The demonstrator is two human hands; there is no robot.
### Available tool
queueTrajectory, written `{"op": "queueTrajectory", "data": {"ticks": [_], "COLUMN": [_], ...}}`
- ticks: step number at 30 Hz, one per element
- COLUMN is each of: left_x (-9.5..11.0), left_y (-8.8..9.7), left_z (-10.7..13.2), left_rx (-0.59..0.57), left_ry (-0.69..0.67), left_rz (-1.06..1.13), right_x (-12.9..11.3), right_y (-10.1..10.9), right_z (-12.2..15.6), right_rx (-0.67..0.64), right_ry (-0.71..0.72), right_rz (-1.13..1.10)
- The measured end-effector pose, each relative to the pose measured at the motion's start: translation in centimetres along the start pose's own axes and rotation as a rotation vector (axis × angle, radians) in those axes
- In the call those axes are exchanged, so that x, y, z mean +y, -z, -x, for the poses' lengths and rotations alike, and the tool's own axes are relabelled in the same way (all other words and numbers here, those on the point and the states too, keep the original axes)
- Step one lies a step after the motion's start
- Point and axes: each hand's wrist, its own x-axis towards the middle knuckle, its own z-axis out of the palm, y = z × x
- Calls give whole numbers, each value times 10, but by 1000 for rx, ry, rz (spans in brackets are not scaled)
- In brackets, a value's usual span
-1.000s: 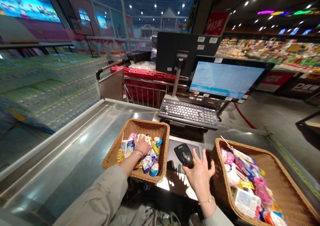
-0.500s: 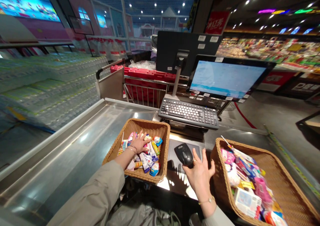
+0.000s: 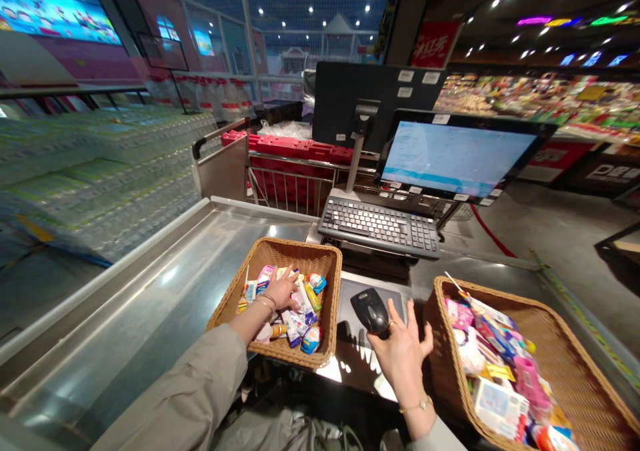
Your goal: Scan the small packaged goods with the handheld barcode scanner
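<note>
My left hand (image 3: 283, 291) lies inside the left wicker basket (image 3: 273, 354) with its fingers spread over small packaged sweets (image 3: 295, 321). It looks open, palm down, touching the packets; whatever is under the palm is hidden. My right hand (image 3: 403, 351) is at the near end of a black barcode scanner (image 3: 371, 310), between the two baskets. Thumb and index finger close on the scanner, while the other fingers stretch upward. The scanner's grip is mostly hidden. Right of this hand stands a larger wicker basket (image 3: 575, 344) with mixed small toys and snack packs (image 3: 500, 364).
Beyond the scanner sit a keyboard (image 3: 380, 228) and a lit monitor (image 3: 455, 154), with a second screen's dark back (image 3: 373, 104) behind. A raised rim (image 3: 105, 274) edges the metal counter (image 3: 170, 284) on the left. A shopping trolley (image 3: 290, 181) stands behind the counter.
My left hand's fingers have drawn slightly closer together over the sweets. The right hand and scanner keep almost the same place; the whole view has shifted a little.
</note>
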Motion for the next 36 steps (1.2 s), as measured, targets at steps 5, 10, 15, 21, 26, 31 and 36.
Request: {"op": "queueTrajectory", "data": {"ticks": [5,10,15,21,26,31,36], "left_x": [6,4,3,8,21,33,43], "left_y": [-1,-6,1,18,35,51,64], "left_z": [1,2,2,8,15,23,28], "left_rx": [-25,-34,36,239,413,538,605], "left_ry": [15,-9,-56,-79,-56,-36,-16], "left_rz": [27,30,53,55,34,-7,-9], "right_x": [-1,0,3,2,-2,-4,-6], "right_y": [1,1,1,3,9,13,13], "right_z": [1,2,3,3,1,1,2], "right_rx": [-7,15,49,87,104,99,98], "right_ry": [-2,-22,-18,6,28,33,39], "right_rz": [-4,-12,-17,-24,-41,-60,-81]}}
